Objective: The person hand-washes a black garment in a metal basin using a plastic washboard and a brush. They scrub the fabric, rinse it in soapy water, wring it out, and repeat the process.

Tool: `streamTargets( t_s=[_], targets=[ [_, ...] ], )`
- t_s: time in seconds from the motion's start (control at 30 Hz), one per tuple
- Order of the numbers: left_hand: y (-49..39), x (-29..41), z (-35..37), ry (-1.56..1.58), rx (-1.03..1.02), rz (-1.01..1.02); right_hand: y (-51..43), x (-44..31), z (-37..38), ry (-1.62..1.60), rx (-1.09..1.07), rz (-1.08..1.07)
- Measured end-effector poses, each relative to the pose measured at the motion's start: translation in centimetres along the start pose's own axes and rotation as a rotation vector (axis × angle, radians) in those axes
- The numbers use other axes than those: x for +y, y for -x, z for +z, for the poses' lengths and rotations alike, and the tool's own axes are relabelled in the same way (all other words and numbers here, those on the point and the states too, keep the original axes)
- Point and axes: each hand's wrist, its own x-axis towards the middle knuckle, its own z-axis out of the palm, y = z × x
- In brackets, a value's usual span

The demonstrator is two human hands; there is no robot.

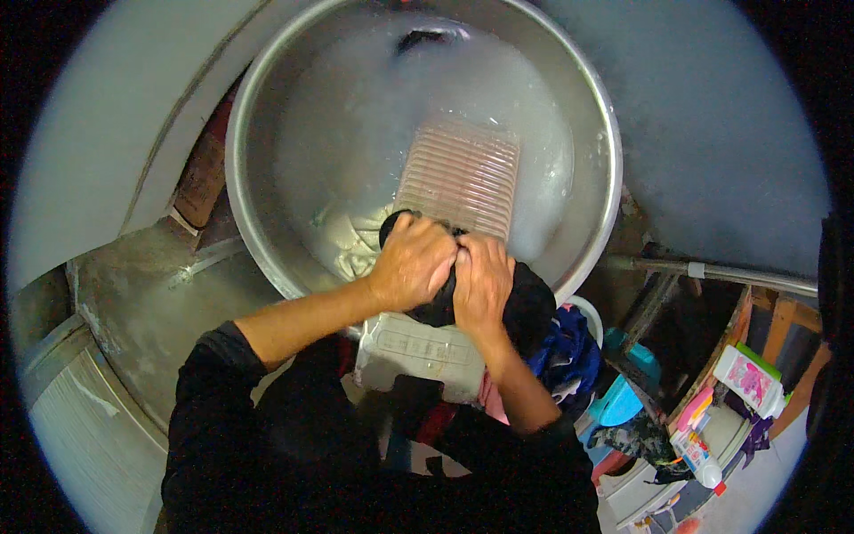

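My left hand (415, 260) and my right hand (483, 277) are side by side, both closed on a black cloth (527, 304). They press it at the lower part of a ribbed washboard (460, 177). The board leans into a large round metal basin (608, 200), its far end in cloudy, sudsy water. Its pale plastic top end (420, 354) juts over the near rim towards me. Left of the board, a whitish cloth (357, 240) lies bunched, partly in the water. A dark item (423, 41) shows at the far side of the basin. My fingertips are hidden in the black cloth.
Right of my right forearm, a tub (594, 314) holds dark blue clothing (567, 350). Further right are a turquoise plastic item (617, 400), a white bottle with a pink print (747, 379) and a red-capped bottle (699, 460). A metal pipe (727, 272) runs above them.
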Motion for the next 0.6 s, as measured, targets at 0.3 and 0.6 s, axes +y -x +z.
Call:
streamTargets(
  t_s=[0.3,0.6],
  targets=[
    [-8.6,-9.6,0.8,0.396,0.302,-0.507,-8.3,3.7,2.3,0.132,0.127,0.294],
    [-3.4,-16.1,-3.0,1.017,-0.005,-0.726,-8.1,4.2,2.3,-0.033,0.147,0.284]
  ],
)
